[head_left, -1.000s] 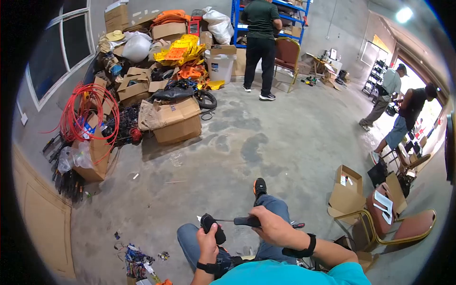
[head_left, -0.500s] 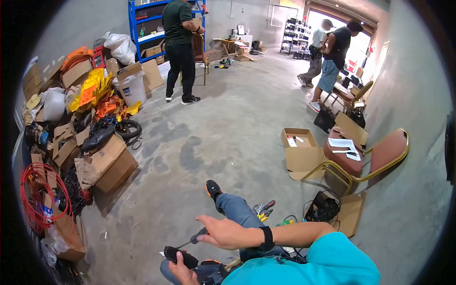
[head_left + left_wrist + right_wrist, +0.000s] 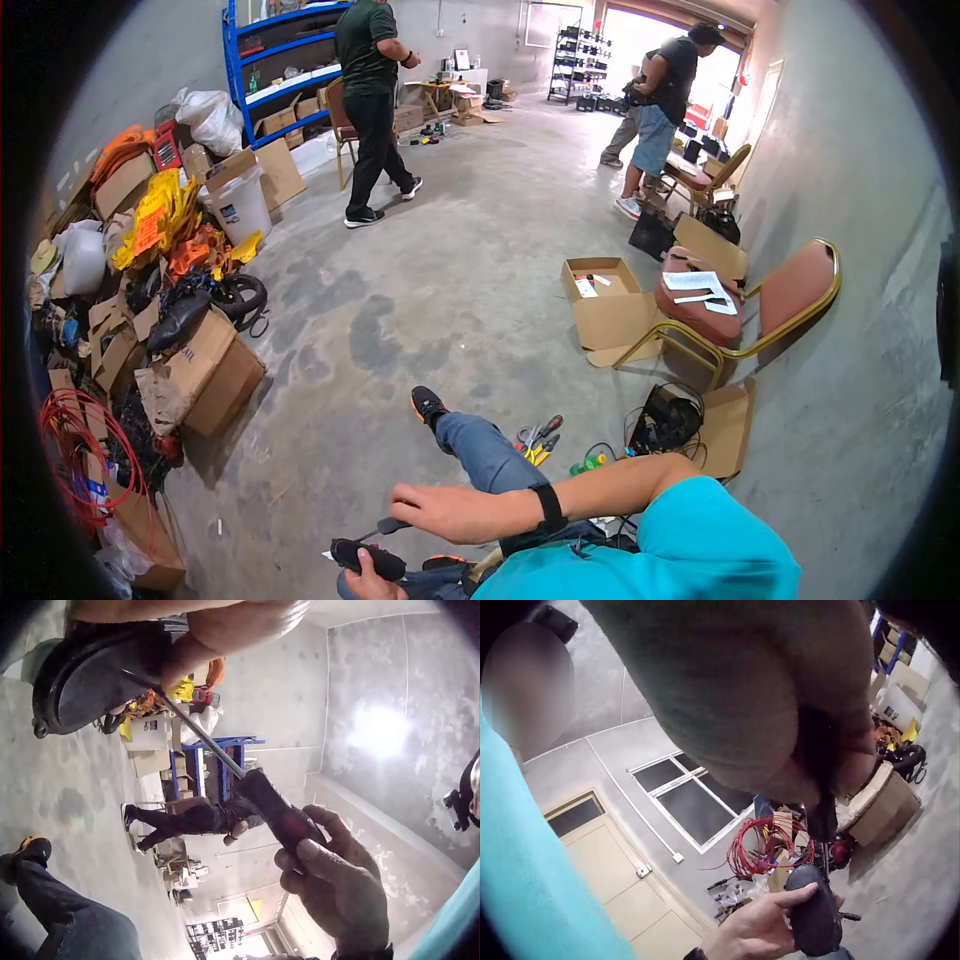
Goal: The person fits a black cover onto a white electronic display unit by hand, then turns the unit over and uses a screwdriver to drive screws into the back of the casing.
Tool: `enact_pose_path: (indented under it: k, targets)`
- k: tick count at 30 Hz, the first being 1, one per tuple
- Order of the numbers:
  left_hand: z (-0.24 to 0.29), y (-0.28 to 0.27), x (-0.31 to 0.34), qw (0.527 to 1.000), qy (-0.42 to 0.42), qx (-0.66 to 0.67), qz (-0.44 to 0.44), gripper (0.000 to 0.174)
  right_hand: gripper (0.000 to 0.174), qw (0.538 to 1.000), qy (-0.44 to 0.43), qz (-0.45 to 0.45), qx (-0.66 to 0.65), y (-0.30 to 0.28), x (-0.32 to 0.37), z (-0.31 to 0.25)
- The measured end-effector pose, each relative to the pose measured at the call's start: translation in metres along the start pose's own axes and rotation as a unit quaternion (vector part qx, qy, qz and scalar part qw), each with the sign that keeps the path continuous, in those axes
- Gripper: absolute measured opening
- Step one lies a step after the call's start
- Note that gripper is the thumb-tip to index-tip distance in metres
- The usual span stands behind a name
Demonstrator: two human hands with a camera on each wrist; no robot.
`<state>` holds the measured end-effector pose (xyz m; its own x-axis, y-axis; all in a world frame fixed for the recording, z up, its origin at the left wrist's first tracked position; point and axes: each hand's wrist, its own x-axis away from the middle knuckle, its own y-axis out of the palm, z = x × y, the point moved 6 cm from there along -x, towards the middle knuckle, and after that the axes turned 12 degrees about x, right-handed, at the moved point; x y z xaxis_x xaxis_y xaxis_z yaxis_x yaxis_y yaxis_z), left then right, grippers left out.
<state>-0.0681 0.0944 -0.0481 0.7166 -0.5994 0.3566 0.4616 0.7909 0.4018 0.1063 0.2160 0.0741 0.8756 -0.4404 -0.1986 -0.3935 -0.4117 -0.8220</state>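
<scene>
Screwdriver (image 3: 276,814) is in your right hand (image 3: 337,889), and your thumb and fingers pinch its dark handle. From your head camera, it sits low down, near 7 o'clock. Its thin metal rod (image 3: 199,735) runs to a black part (image 3: 815,911) with round ends, also near 7 o'clock. It is hard to tell if the tip touches it. Your left hand (image 3: 754,926) is clamped on that black part, with the thumb on its side.

Your leg (image 3: 485,450) in blue jeans is at 6 o'clock. Some hand tools (image 3: 538,440) are near it at 5 o'clock. A chair (image 3: 795,285) is at 3 o'clock, with white papers (image 3: 695,285) on its seat. Red tubing (image 3: 90,455) is looped at 8 o'clock. At 11 o'clock, a person (image 3: 372,110) in dark clothes is near a blue shelf (image 3: 236,75).
</scene>
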Motion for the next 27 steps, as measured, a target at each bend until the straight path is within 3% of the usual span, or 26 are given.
enact_pose_path:
  k: [2,3,5,6,8,10,12,13,14,16,19,24,26,27]
  targets:
    - [0.003,-0.002,0.001,0.998,0.008,-0.063,0.021,0.027,0.036,0.994,0.087,-0.055,-0.026,0.0,-0.001,0.001]
    - [0.003,-0.003,0.001,0.998,0.009,-0.062,0.023,0.027,0.036,0.994,0.085,-0.056,-0.026,-0.001,-0.002,0.002]
    - [0.002,-0.005,0.0,0.997,0.011,-0.072,0.01,0.033,0.032,0.978,0.187,-0.022,-0.09,-0.005,-0.001,0.017]
    - [-0.003,-0.008,-0.006,0.997,0.012,-0.07,0.014,0.033,0.032,0.978,0.184,-0.025,-0.089,-0.005,0.0,0.016]
    - [-0.023,-0.024,-0.025,0.999,0.002,0.027,0.038,0.021,0.032,0.997,0.045,0.061,-0.026,-0.013,0.004,-0.005]
    - [-0.016,-0.018,-0.023,0.999,-0.013,0.028,-0.029,0.013,0.032,0.999,0.009,0.039,0.002,-0.009,0.005,0.001]
    - [-0.005,0.001,-0.012,0.999,-0.004,0.039,-0.012,0.012,0.031,0.995,-0.043,0.038,0.084,-0.005,0.007,-0.001]
    - [-0.002,0.002,-0.013,0.999,0.0,0.044,-0.016,0.014,0.029,0.996,-0.018,0.039,0.074,-0.015,0.001,-0.006]
    - [0.002,0.004,-0.011,0.999,0.0,0.042,-0.013,0.016,0.033,0.987,0.155,0.003,0.03,-0.011,0.004,0.006]
    - [0.004,0.001,-0.013,0.998,0.014,0.061,-0.013,0.022,0.037,0.976,0.218,0.0,0.01,-0.025,-0.002,0.002]
    - [0.007,-0.003,-0.016,0.995,0.017,0.091,-0.026,0.021,0.037,0.992,0.056,0.112,-0.001,-0.032,-0.006,-0.018]
    - [0.009,0.003,-0.009,0.994,0.023,0.108,-0.02,0.022,0.038,0.992,-0.064,0.075,0.076,-0.029,0.001,-0.026]
    - [0.009,0.0,-0.009,0.994,0.026,0.108,-0.026,0.022,0.041,0.992,0.128,0.021,0.007,-0.026,0.003,-0.011]
    - [0.01,0.001,-0.01,0.993,0.031,0.108,-0.034,0.021,0.041,0.991,0.129,0.02,0.006,-0.026,0.003,-0.011]
